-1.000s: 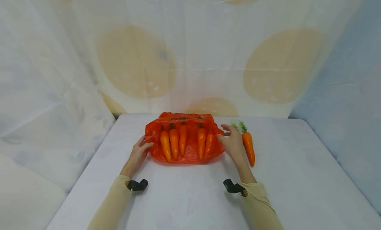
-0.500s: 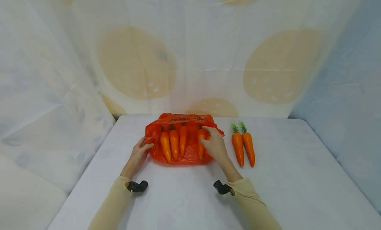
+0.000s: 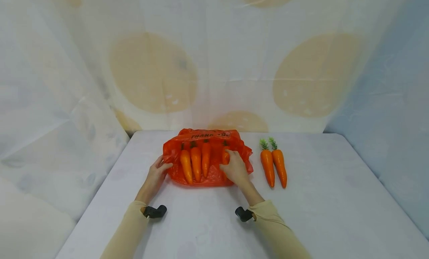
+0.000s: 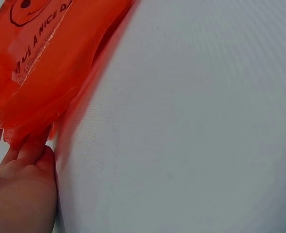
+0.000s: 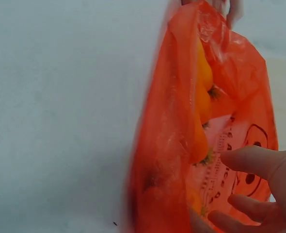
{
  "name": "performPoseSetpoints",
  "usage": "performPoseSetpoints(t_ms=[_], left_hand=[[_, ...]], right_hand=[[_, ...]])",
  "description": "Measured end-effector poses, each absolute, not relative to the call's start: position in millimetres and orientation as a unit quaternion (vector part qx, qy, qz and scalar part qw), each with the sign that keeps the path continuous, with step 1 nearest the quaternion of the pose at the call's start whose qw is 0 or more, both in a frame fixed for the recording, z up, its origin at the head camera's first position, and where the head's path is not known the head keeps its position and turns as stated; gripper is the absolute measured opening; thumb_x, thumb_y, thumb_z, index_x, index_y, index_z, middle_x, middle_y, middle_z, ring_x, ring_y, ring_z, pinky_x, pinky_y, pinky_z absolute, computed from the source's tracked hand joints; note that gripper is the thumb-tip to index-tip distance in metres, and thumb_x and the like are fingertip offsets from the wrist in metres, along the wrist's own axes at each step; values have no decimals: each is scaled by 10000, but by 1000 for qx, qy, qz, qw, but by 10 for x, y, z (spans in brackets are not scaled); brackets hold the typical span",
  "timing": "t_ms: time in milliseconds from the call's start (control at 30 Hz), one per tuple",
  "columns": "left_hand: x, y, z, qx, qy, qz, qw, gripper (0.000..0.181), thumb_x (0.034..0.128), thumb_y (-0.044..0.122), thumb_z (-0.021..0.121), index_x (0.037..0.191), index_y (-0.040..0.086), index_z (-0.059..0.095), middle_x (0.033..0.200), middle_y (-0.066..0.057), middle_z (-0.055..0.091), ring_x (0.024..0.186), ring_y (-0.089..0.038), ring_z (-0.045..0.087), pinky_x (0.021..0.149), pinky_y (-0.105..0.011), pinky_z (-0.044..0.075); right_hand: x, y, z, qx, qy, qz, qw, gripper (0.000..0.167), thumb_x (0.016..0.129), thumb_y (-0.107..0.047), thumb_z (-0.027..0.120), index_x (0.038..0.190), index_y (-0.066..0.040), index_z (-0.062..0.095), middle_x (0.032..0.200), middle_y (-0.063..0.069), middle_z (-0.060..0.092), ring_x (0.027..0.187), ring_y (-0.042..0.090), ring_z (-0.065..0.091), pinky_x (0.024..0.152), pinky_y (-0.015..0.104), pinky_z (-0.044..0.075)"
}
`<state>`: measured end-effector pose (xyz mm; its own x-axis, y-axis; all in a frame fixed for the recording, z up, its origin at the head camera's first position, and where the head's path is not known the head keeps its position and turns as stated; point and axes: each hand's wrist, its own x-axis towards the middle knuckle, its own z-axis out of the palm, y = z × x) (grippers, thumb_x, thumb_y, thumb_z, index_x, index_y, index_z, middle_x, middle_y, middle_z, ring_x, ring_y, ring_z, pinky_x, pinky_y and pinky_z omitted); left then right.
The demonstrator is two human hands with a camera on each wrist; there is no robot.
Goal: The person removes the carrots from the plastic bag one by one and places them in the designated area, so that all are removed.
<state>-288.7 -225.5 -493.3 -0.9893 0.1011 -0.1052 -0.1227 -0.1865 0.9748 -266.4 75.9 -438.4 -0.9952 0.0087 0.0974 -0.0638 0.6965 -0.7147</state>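
Note:
A red plastic bag [image 3: 214, 181] with black print lies on the table, several carrots [image 3: 196, 162] side by side in its mouth. At its left edge, the left hand [image 3: 154, 180] holds the plastic between thumb and fingers; in the left wrist view its fingers [image 4: 31, 150] go under the film. The right hand [image 3: 236, 169] is over the bag's right part, thumb and fingers spread beside a carrot [image 3: 225, 154] there. In the right wrist view the right hand [image 5: 269, 189] has its fingers apart over the bag's printed side [image 5: 225, 145]; whether it touches a carrot cannot be told.
Two carrots with green tops, a left one [image 3: 267, 167] and a right one [image 3: 280, 167], lie side by side to the right of the bag. The white table [image 3: 201, 229] ends at a patterned curtain [image 3: 234, 65] behind, with cloth at both sides.
My right hand has moved left from the bag's right edge to over the carrots at its right part, uncovering the loose carrots beside it. My left hand stays at the bag's left edge.

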Motion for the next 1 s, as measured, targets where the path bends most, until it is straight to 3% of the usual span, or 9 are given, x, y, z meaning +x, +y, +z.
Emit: performPoseSetpoints(t_ms=[267, 433, 700, 1000], left_hand=[[-2887, -2277, -4907, -6, 639, 765, 75, 596, 1010, 148, 509, 1561, 184, 283, 1550, -61, 354, 1324, -181, 388, 1084, -206, 387], [-2886, -2282, -4900, -4, 650, 756, 76, 603, 1013, 174, 512, 1566, 198, 273, 1565, -47, 338, 1351, -179, 371, 1097, -211, 371], [-2877, -2258, -4914, -5, 641, 764, 72, 580, 1005, 135, 512, 1547, 151, 305, 1532, -86, 366, 1288, -166, 410, 1031, -160, 415], [-2913, -2256, -4904, -11, 645, 759, 81, 606, 1005, 156, 517, 1562, 182, 279, 1549, -62, 357, 1348, -204, 372, 1153, -283, 323]], right_hand=[[-2653, 646, -4438, 19, -933, 356, 50, 676, 827, -102, 758, 1428, 0, 465, 1423, 249, 432, 1243, 407, 510, 1053, 517, 440], [-2662, 582, -4504, 19, -943, 324, 72, 686, 817, -83, 766, 1426, -7, 459, 1431, 263, 390, 1229, 449, 494, 983, 547, 488], [-2624, 491, -4643, 28, -964, 261, 42, 658, 816, -44, 743, 1413, -2, 469, 1447, 258, 356, 1137, 446, 530, 868, 553, 548], [-2599, 469, -4603, 63, -979, 185, 59, 553, 800, -36, 769, 1309, 20, 560, 1374, 265, 403, 1032, 414, 545, 768, 476, 590]])
